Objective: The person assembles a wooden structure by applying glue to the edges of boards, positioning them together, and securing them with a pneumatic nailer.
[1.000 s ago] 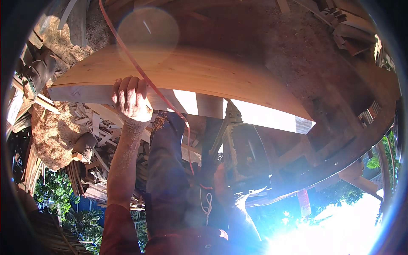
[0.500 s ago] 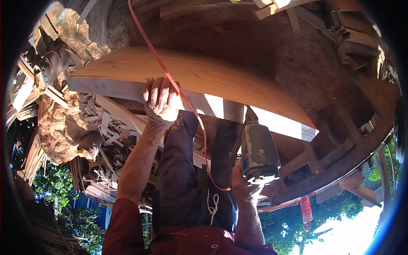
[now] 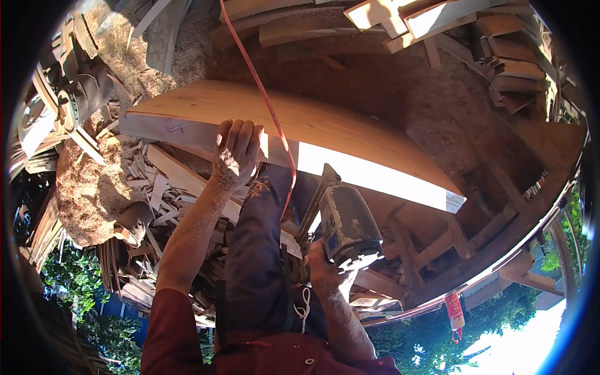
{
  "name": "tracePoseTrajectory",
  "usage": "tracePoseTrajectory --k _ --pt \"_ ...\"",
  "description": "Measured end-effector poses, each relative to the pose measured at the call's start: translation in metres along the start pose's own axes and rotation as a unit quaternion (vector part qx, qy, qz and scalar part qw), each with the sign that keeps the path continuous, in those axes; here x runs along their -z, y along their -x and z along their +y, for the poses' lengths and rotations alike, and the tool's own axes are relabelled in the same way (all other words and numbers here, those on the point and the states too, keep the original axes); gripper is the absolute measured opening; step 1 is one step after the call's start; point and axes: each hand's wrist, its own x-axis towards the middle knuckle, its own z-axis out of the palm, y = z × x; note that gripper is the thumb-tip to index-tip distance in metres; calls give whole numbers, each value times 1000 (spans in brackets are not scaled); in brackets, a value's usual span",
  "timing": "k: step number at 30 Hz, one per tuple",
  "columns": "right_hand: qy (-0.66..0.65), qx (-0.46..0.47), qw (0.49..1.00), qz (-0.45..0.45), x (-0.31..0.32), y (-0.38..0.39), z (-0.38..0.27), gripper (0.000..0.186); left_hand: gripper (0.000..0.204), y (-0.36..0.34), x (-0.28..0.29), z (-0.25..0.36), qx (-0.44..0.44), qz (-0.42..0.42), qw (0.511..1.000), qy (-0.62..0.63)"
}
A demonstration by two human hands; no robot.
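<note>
The person's left hand clasped the near edge of a long, curved, orange-brown wooden board just beyond their dark-trousered legs, bent fingers close together, thumb hidden from me. The right hand was clamped round a dusty, dark, boxy power tool; whether its narrow tip touched the board, I couldn't tell

Sawdust heap beside wood scraps; green foliage.

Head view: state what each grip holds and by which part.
The right grip holds the tool by its near end. The left grip lies over the near edge of the board; whether it clasps it cannot be told.
</note>
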Motion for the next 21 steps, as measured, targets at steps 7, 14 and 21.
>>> tracePoseTrajectory --k 7,14,21 --pt "250 189 948 63 -19 -16 6 20 39 -2 -8 1 11 17 1000 -9" --pt "431 278 853 91 -37 -12 -4 21 35 14 -18 2 27 42 998 -38" --pt "496 301 811 80 -35 -8 -12 22 23 35 -23 7 36 14 999 -15"
